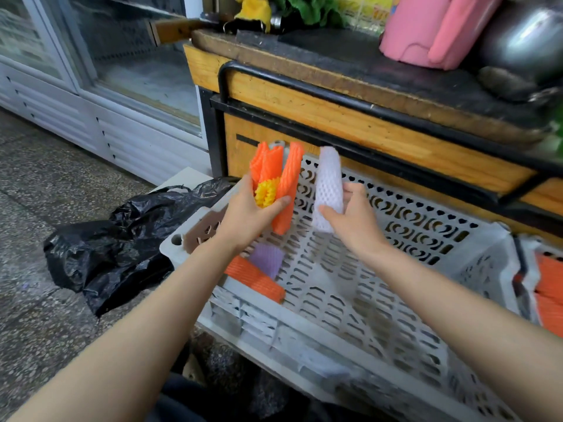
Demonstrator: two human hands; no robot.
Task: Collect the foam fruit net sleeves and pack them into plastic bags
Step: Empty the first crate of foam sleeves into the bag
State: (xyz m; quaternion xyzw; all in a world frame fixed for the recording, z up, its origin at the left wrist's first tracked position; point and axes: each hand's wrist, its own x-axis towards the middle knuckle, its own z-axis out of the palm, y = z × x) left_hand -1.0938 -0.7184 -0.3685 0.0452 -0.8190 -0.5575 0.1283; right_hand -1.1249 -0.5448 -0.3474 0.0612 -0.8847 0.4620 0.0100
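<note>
My left hand (248, 213) grips a bunch of orange foam sleeves (288, 184) with a yellow one (266, 191) tucked among them, held above the white perforated crate (396, 303). My right hand (355, 216) holds a white foam sleeve (328, 184) upright beside that bunch. Inside the crate at its left end lie an orange sleeve (256, 278) and a purple sleeve (268, 258). A crumpled black plastic bag (112, 254) lies on the floor left of the crate.
A wooden stall counter (335, 117) with a black metal rail stands behind the crate. A second crate at the right edge holds more orange sleeves (550, 293). A glass-door fridge (91, 71) lines the far left. A pink container (432, 28) sits on the counter.
</note>
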